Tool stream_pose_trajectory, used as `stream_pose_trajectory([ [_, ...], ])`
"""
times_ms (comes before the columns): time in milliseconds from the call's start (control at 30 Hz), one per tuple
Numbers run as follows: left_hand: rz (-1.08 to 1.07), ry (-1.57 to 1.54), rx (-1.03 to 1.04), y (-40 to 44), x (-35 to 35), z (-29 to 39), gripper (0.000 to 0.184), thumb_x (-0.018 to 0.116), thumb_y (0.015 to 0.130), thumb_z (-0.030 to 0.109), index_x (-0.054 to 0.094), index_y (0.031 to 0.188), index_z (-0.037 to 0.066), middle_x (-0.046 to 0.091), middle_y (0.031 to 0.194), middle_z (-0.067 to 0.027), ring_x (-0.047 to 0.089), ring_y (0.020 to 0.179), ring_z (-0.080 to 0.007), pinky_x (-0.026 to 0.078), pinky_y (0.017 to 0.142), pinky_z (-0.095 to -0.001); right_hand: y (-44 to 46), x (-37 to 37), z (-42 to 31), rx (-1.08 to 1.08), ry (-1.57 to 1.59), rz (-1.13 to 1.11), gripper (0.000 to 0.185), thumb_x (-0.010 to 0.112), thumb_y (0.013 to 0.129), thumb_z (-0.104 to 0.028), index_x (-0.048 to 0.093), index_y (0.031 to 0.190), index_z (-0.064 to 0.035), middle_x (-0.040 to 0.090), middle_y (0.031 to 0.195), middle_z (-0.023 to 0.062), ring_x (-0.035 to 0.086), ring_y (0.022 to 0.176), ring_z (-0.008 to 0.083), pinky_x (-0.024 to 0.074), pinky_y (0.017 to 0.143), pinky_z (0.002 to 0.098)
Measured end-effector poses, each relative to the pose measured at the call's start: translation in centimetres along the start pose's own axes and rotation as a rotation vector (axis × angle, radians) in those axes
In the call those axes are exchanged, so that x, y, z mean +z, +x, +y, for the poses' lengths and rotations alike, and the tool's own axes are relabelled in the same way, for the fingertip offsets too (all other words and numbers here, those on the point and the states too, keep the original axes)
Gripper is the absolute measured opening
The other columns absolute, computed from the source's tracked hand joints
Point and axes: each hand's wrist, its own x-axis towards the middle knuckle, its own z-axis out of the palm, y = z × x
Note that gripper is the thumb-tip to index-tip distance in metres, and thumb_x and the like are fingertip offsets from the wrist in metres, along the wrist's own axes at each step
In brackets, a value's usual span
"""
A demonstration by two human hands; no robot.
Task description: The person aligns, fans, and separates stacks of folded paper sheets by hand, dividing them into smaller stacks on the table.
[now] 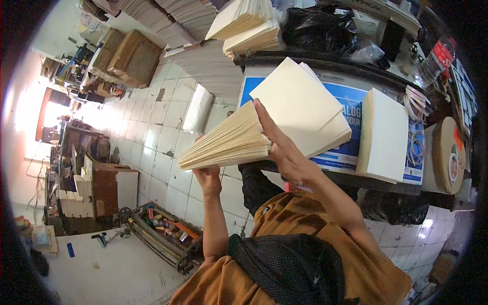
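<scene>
Between my two hands is a thick stack of cream paper (229, 142), its sheet edges fanned toward the left. My left hand (207, 175) is closed on it from below, near its lower left part. My right hand (277, 145) grips its right side, fingers along the upper edge. Just right of it, cream sheets (302, 107) lie in a loose pile on a blue printed sheet (333, 158) on the bench. Farther right lies a thick cream block (384, 134).
Tall paper stacks (249, 28) and a black plastic bag (320, 28) stand behind the bench. A tape roll (450, 155) and white strap coils (417, 107) are at the right. A tool tray (170, 231) sits lower left, beside a white tabletop (122, 269).
</scene>
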Motion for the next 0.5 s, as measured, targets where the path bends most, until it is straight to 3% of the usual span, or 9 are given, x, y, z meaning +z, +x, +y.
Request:
stream_pose_trajectory([
  [100,-0.007,0.099,-0.008,0.5,-0.5,-0.4,0.06,0.074,0.087,0.036,0.047,0.132,0.007,0.055,0.131,-0.0104,0.051,0.123,-0.0273,0.041,0.106,-0.047,0.6,-0.3,0.0,0.133,0.012,0.013,0.101,0.024,0.09,-0.076,0.009,0.155,-0.0007,0.016,0.16,0.0213,0.015,0.148,0.0338,0.0131,0.119,0.0401],
  [200,0.108,-0.035,-0.024,1.2,0.2,-0.3,0.056,0.075,0.087,0.027,0.049,0.131,0.005,0.058,0.127,-0.0117,0.056,0.118,-0.0254,0.047,0.101,-0.0433,0.3,-0.1,3.2,0.068,0.028,0.026,0.073,0.053,0.098,-0.037,0.02,0.153,-0.0019,0.028,0.154,0.022,0.027,0.144,0.034,0.0231,0.117,0.0392],
  [233,0.154,-0.132,-0.03,1.7,0.9,-0.1,0.054,0.076,0.086,0.022,0.05,0.13,0.004,0.059,0.125,-0.0124,0.058,0.116,-0.0244,0.049,0.099,-0.0413,0.2,-0.3,3.6,0.086,0.053,0.011,0.081,0.057,0.094,-0.045,0.022,0.152,-0.001,0.03,0.154,0.0214,0.029,0.143,0.0331,0.0229,0.116,0.0395],
  [300,0.142,-0.313,-0.172,2.0,1.7,1.5,0.068,0.072,0.087,0.036,0.041,0.141,0.009,0.051,0.137,-0.011,0.05,0.126,-0.0275,0.046,0.104,-0.0451,-0.4,-0.1,3.8,0.137,0.115,-0.016,0.097,0.064,0.086,-0.06,0.026,0.151,0.0008,0.033,0.152,0.0203,0.032,0.141,0.0312,0.0224,0.116,0.0401],
  [333,0.158,-0.414,-0.234,2.2,2.1,2.3,0.072,0.07,0.088,0.041,0.038,0.144,0.01,0.048,0.14,-0.0103,0.047,0.129,-0.0276,0.044,0.106,-0.0458,-0.1,-0.8,1.0,0.241,0.065,-0.051,0.104,0.083,0.072,-0.05,0.032,0.148,-0.0003,0.041,0.147,0.0197,0.04,0.137,0.0304,0.029,0.114,0.0393],
  [367,0.181,-0.511,-0.292,2.2,2.4,3.2,0.076,0.068,0.088,0.045,0.034,0.147,0.011,0.045,0.144,-0.0096,0.044,0.132,-0.0277,0.042,0.108,-0.0465,-0.2,-1.0,0.2,0.21,-0.007,-0.055,0.105,0.085,0.069,-0.048,0.033,0.148,-0.0015,0.044,0.146,0.0196,0.043,0.134,0.03,0.0311,0.112,0.0393],
  [400,0.16,-0.459,-0.329,2.5,2.9,3.9,0.084,0.06,0.088,0.059,0.026,0.151,0.014,0.037,0.15,-0.0082,0.037,0.137,-0.0276,0.036,0.112,-0.0489,-0.3,-1.1,-0.2,0.177,-0.079,-0.064,0.107,0.088,0.066,-0.046,0.035,0.148,-0.0027,0.046,0.144,0.0195,0.045,0.132,0.0296,0.0332,0.111,0.0392],
  [433,0.155,-0.51,-0.359,2.6,2.9,3.7,0.084,0.058,0.088,0.061,0.026,0.151,0.015,0.036,0.15,-0.0091,0.037,0.137,-0.0285,0.036,0.112,-0.0495,-0.3,-1.1,-0.7,0.142,-0.156,-0.076,0.108,0.09,0.063,-0.044,0.036,0.147,-0.0039,0.049,0.142,0.0194,0.048,0.13,0.0292,0.0353,0.11,0.0392],
  [500,0.14,-0.615,-0.421,2.8,2.7,3.1,0.085,0.056,0.087,0.066,0.026,0.151,0.017,0.034,0.15,-0.0109,0.037,0.136,-0.0305,0.035,0.112,-0.0508,-0.1,-0.5,-2.4,0.133,-0.193,-0.024,0.093,0.088,0.067,-0.028,0.041,0.144,-0.0045,0.054,0.134,0.0192,0.055,0.121,0.0306,0.0412,0.105,0.0386],
])
